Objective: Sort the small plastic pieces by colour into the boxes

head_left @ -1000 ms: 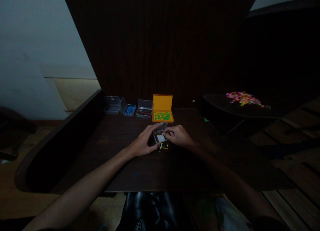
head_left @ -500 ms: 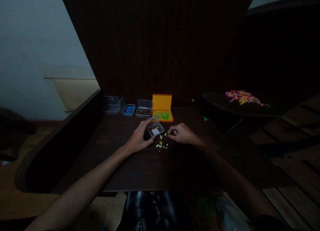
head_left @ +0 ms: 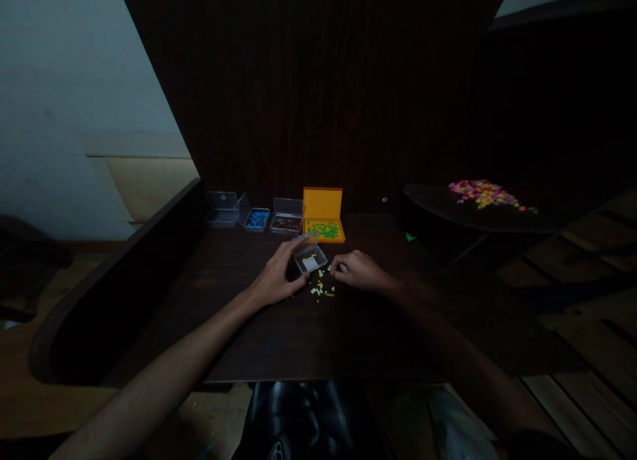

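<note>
My left hand (head_left: 275,276) grips a small clear plastic box (head_left: 321,253) from its left side, thumb at the near edge and fingers at the far edge. Inside the box lie a white piece (head_left: 310,263) and a few yellow bits. Just right of the box is my right hand (head_left: 362,273), its thumb and fingers pinched together low over the tabletop; whatever they hold is too small to make out. Loose white and yellow pieces (head_left: 317,291) are scattered between the hands and nearer to me.
Behind the hands stands an open yellow case (head_left: 322,202) with green pieces. To its left are clear boxes with brown pieces (head_left: 287,225), with blue pieces (head_left: 257,218), and another clear box (head_left: 221,216). A colourful pile (head_left: 485,193) lies on the right shelf (head_left: 423,198).
My right hand has shifted slightly left and down, closer to the loose pieces. My left hand and the clear box have hardly moved.
</note>
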`<state>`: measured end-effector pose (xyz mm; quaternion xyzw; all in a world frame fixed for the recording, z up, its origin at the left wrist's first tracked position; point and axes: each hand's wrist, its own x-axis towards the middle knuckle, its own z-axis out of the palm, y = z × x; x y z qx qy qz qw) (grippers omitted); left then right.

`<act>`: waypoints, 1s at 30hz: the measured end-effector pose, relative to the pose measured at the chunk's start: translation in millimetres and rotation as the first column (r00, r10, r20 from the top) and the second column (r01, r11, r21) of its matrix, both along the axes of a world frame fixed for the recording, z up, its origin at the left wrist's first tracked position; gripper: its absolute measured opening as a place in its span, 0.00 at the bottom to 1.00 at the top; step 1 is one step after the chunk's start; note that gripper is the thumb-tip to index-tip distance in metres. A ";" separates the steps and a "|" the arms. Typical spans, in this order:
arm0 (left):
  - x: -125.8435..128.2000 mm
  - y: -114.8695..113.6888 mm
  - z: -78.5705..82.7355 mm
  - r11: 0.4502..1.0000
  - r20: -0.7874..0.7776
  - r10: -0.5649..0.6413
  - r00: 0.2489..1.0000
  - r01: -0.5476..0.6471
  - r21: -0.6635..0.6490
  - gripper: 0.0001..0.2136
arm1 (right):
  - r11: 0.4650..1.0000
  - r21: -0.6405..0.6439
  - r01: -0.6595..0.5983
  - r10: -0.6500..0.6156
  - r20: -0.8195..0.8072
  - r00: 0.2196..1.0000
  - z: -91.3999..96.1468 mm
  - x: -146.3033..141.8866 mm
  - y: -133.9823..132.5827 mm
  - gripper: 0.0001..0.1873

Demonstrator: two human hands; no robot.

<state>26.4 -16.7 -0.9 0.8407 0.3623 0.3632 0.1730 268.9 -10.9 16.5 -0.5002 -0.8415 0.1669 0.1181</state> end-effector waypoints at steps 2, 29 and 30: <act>-0.2 0.2 -0.1 1.000 0.000 -0.007 1.000 0.007 0.000 0.34 | 0.999 -0.038 -0.020 0.015 -0.133 0.991 2.0 0.2 -0.8 0.07; 13.3 -15.4 3.5 0.980 -0.036 -0.199 0.979 0.199 -0.005 0.34 | 0.993 -0.089 0.072 -0.089 -0.205 0.975 9.4 -13.4 -6.8 0.06; 13.3 -15.5 3.5 0.980 -0.036 -0.200 0.979 0.200 -0.005 0.34 | 0.993 -0.095 0.069 -0.088 -0.213 0.973 8.8 -13.6 -6.5 0.06</act>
